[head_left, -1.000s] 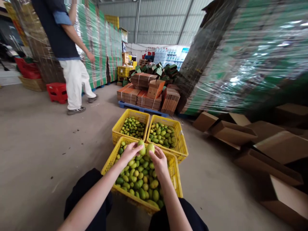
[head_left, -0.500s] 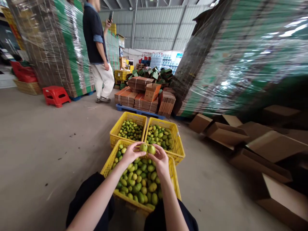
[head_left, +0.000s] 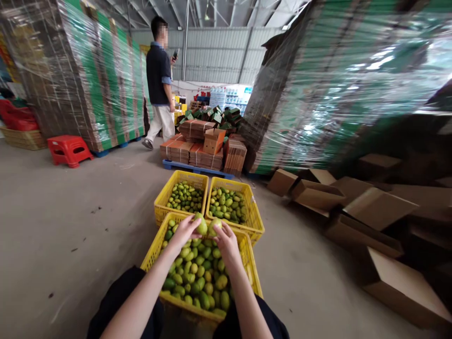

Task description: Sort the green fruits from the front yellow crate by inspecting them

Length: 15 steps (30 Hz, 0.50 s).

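My left hand (head_left: pixel 186 231) grips a yellow-green, oval, lemon-like fruit (head_left: pixel 201 225) between thumb and fingers. Close beside it, a second, paler lemon-like fruit (head_left: pixel 213 227) is held by my right hand (head_left: pixel 226 239). Both hands are over the far part of the near yellow crate (head_left: pixel 253 263), which is filled with many similar fruits (head_left: pixel 203 273), some greener and some yellower. Behind it stand two more yellow crates of the same fruit, a left one (head_left: pixel 160 214) and a right one (head_left: pixel 257 217). My forearms cover parts of the near crate.
Flattened cartons (head_left: pixel 206 157) lie on a blue pallet (head_left: pixel 197 168) beyond the crates. Open cardboard boxes (head_left: pixel 318 195) litter the floor on the right. Wrapped stacks (head_left: pixel 106 80) rise on both sides. A red stool (head_left: pixel 69 149) stands left; a person (head_left: pixel 158 80) holding a phone walks behind.
The two fruits have turned in my hands and sit slightly farther apart, the left one tilted. My view has shifted up and to the right. The person has walked rightward, farther away.
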Each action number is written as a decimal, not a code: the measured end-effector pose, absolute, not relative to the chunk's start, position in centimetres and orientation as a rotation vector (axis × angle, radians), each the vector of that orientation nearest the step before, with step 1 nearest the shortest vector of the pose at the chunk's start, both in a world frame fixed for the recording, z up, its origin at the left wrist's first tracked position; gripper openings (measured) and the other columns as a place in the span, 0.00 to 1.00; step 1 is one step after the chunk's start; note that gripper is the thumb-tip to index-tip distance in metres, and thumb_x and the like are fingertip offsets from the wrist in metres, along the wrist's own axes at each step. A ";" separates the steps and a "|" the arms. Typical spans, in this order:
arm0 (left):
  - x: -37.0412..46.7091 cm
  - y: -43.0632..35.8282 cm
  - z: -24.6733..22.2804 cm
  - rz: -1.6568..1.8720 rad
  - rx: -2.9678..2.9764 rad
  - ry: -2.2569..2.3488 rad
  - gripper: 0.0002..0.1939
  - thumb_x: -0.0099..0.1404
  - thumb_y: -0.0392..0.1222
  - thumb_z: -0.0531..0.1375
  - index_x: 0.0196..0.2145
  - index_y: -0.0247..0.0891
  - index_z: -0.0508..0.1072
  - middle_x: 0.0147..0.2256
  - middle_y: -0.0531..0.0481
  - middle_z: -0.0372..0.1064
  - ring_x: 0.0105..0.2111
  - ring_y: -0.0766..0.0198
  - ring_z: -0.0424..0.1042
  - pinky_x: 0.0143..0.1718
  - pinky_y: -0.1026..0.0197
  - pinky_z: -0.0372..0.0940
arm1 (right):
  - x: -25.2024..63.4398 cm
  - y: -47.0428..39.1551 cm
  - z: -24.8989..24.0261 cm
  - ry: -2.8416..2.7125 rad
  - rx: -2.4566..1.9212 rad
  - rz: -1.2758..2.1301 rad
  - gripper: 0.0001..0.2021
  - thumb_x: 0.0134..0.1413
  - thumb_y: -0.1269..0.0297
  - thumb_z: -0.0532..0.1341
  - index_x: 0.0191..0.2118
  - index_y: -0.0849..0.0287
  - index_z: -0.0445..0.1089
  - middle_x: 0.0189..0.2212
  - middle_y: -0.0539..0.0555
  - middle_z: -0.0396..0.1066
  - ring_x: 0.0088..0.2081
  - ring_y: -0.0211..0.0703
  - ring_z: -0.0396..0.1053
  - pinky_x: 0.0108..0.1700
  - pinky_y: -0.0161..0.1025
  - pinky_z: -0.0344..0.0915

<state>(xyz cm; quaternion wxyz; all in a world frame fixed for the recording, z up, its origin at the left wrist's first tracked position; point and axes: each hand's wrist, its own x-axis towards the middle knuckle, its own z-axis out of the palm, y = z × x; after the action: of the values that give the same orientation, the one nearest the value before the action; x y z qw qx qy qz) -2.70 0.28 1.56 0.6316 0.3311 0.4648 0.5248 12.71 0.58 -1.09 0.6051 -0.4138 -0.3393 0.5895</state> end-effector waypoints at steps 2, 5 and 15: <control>-2.9 0.4 1.6 1.192 0.702 1.053 0.22 0.60 0.40 0.66 0.52 0.35 0.70 0.37 0.46 0.76 0.30 0.63 0.77 0.31 0.62 0.73 | 12.7 0.7 -1.4 -0.783 -0.940 1.393 0.19 0.34 0.58 0.74 0.35 0.57 0.73 0.31 0.50 0.75 0.31 0.41 0.73 0.33 0.37 0.71; -3.1 0.4 1.6 1.160 0.643 0.989 0.27 0.61 0.41 0.65 0.57 0.38 0.67 0.36 0.47 0.76 0.27 0.64 0.77 0.32 0.61 0.74 | 12.6 0.7 -1.6 -0.772 -0.942 1.423 0.19 0.32 0.57 0.75 0.34 0.58 0.73 0.30 0.50 0.76 0.29 0.42 0.74 0.32 0.38 0.72; -2.9 0.2 1.9 1.102 0.483 0.825 0.17 0.67 0.35 0.59 0.53 0.33 0.67 0.32 0.45 0.77 0.27 0.63 0.78 0.32 0.63 0.75 | 12.0 0.4 -1.2 -0.595 -0.954 1.470 0.23 0.27 0.59 0.75 0.35 0.57 0.71 0.29 0.49 0.76 0.24 0.40 0.73 0.30 0.38 0.71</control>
<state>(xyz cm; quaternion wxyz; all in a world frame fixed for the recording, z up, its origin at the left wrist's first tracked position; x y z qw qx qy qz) -2.92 0.21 1.89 0.7455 0.2209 0.3770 0.5033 12.01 0.42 -1.20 0.6017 -0.4117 -0.2567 0.6344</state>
